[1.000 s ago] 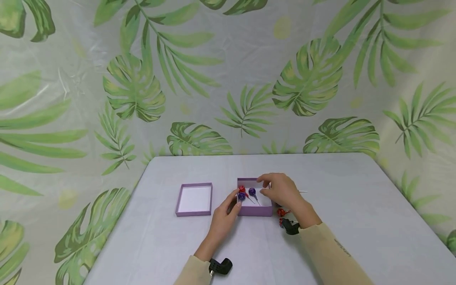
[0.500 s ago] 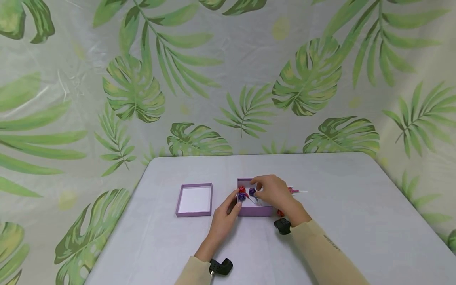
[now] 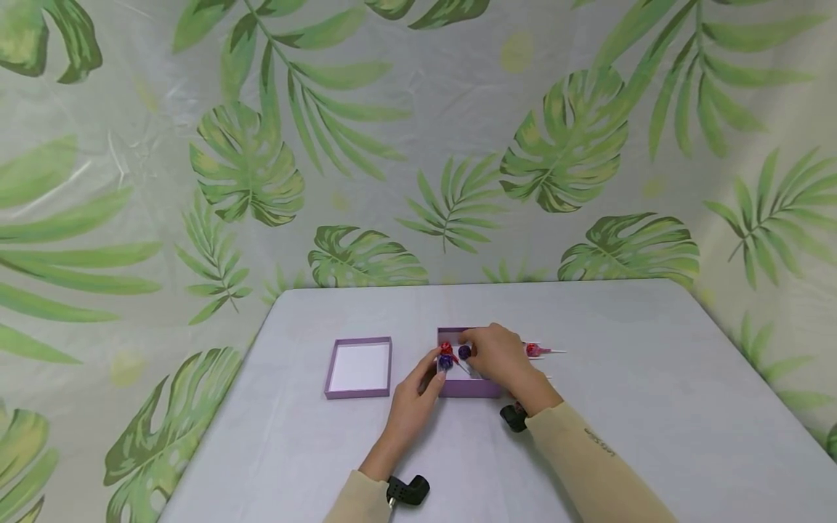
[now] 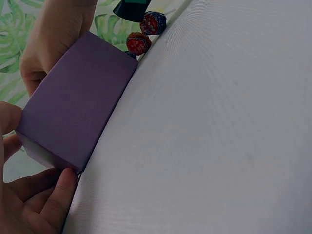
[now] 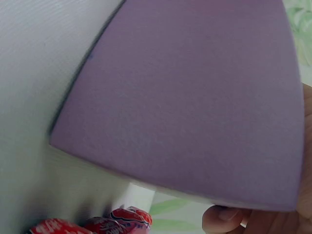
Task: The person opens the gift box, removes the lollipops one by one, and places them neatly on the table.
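Observation:
A purple open box [image 3: 471, 388] stands on the white table, lollipops inside it. My left hand [image 3: 415, 399] grips its left wall, thumb near the front corner. At that side lie a red lollipop [image 3: 447, 347] and a purple lollipop [image 3: 446, 362]. Farther right in the box is a second purple lollipop [image 3: 464, 352]. My right hand [image 3: 500, 356] reaches over the right wall, its fingertips beside that lollipop's head; whether they pinch it is hidden. In the right wrist view, the box's front wall [image 5: 185, 107] covers most of the fingers [image 5: 222, 219].
A shallow purple lid [image 3: 358, 393] lies inside up to the left of the box. Outside the right wall are several lollipops, among them a red one [image 3: 532, 350], partly behind my right arm. A leaf-patterned sheet [image 3: 458, 145] hangs behind the table.
My right hand has moved left and down into the box, and its spread fingers have drawn together beside the purple lollipop. The left hand stays on the box.

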`<state>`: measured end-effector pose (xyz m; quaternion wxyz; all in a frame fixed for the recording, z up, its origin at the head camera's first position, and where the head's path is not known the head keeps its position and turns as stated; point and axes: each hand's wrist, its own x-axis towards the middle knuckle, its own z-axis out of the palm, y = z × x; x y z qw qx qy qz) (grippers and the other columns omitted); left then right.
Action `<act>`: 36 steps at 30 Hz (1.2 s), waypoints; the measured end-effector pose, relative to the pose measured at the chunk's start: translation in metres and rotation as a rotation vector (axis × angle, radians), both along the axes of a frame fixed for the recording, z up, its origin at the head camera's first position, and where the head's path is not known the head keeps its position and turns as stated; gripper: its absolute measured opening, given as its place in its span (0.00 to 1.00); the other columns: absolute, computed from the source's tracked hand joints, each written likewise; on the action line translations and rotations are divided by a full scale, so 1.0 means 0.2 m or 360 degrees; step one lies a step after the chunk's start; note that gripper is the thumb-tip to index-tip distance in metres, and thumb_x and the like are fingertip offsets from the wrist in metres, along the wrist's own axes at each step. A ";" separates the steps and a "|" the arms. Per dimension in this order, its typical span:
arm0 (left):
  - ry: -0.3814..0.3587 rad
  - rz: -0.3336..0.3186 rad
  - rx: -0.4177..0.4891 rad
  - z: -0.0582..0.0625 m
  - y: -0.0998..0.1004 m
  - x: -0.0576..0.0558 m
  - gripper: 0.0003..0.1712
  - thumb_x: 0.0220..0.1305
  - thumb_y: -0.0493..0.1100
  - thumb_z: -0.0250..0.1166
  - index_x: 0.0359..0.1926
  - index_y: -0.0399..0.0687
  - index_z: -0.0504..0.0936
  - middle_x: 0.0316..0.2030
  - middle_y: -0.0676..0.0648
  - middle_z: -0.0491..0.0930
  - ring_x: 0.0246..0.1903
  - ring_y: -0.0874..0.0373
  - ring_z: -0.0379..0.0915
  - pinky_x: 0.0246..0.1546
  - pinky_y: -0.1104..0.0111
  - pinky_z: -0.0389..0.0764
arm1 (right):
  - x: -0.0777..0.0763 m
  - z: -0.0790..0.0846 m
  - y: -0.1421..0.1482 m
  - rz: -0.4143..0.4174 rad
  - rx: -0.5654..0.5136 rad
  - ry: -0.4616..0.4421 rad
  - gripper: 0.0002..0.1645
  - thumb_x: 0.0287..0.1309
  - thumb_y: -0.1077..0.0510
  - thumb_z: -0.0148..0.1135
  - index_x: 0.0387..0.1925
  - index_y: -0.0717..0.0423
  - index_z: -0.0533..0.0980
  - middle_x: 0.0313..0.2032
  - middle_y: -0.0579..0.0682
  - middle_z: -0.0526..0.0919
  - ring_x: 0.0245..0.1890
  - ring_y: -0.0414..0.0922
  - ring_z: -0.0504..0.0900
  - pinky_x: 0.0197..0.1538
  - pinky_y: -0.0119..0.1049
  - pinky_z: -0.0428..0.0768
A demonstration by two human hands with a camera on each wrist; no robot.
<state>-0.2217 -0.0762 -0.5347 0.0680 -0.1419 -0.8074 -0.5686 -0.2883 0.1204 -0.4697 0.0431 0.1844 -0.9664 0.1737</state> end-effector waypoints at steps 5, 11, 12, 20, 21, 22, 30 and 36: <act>0.0015 0.0002 0.0005 0.00 0.00 0.00 0.28 0.76 0.49 0.58 0.74 0.58 0.68 0.66 0.45 0.74 0.65 0.54 0.70 0.64 0.64 0.72 | 0.00 -0.01 -0.01 -0.0035 0.0057 0.0024 0.22 0.49 0.60 0.76 0.49 0.45 0.86 0.25 0.40 0.80 0.31 0.43 0.74 0.28 0.40 0.75; 0.0010 0.0003 0.0000 0.01 0.01 0.00 0.28 0.76 0.47 0.58 0.74 0.58 0.68 0.66 0.45 0.73 0.65 0.53 0.70 0.64 0.64 0.72 | 0.01 -0.01 -0.03 -0.0072 0.0111 0.0022 0.21 0.47 0.60 0.76 0.47 0.44 0.87 0.27 0.42 0.82 0.33 0.46 0.76 0.30 0.45 0.78; 0.0009 0.0003 -0.0005 0.02 0.01 0.01 0.28 0.76 0.47 0.58 0.74 0.58 0.68 0.66 0.45 0.73 0.65 0.53 0.70 0.64 0.63 0.72 | 0.01 -0.01 -0.03 -0.0076 0.0113 0.0026 0.22 0.47 0.61 0.76 0.47 0.44 0.87 0.28 0.42 0.82 0.34 0.46 0.76 0.31 0.45 0.78; -0.0036 0.0001 -0.0021 0.01 0.00 0.02 0.28 0.76 0.49 0.57 0.74 0.60 0.67 0.67 0.46 0.72 0.65 0.54 0.69 0.65 0.63 0.71 | 0.02 -0.03 -0.03 -0.0072 0.0137 0.0028 0.22 0.45 0.60 0.77 0.46 0.44 0.87 0.34 0.46 0.86 0.36 0.50 0.79 0.32 0.48 0.79; -0.0040 0.0000 -0.0019 0.01 0.00 0.03 0.28 0.76 0.49 0.57 0.74 0.60 0.67 0.67 0.46 0.72 0.66 0.54 0.69 0.65 0.63 0.71 | 0.02 -0.04 -0.04 -0.0071 0.0138 0.0029 0.22 0.45 0.60 0.77 0.46 0.44 0.87 0.35 0.46 0.86 0.36 0.50 0.79 0.33 0.49 0.80; -0.0044 -0.0002 -0.0018 0.01 0.00 0.03 0.28 0.76 0.49 0.57 0.74 0.60 0.67 0.67 0.46 0.72 0.66 0.54 0.69 0.65 0.63 0.71 | 0.02 -0.04 -0.04 -0.0071 0.0138 0.0029 0.22 0.45 0.60 0.78 0.46 0.44 0.87 0.35 0.47 0.86 0.37 0.51 0.80 0.34 0.49 0.80; -0.0019 -0.0007 -0.0024 0.01 -0.01 0.04 0.28 0.77 0.52 0.57 0.74 0.60 0.67 0.67 0.46 0.72 0.66 0.53 0.69 0.64 0.62 0.72 | 0.03 -0.05 -0.06 -0.0079 0.0184 0.0014 0.24 0.43 0.58 0.80 0.46 0.45 0.86 0.37 0.47 0.87 0.38 0.51 0.80 0.39 0.51 0.79; -0.0005 -0.0008 -0.0024 0.02 -0.02 0.03 0.28 0.77 0.49 0.57 0.75 0.60 0.67 0.67 0.45 0.72 0.66 0.52 0.69 0.64 0.62 0.72 | 0.02 -0.04 -0.08 -0.0099 0.0194 0.0019 0.24 0.43 0.59 0.79 0.47 0.44 0.87 0.40 0.46 0.87 0.41 0.52 0.80 0.43 0.52 0.77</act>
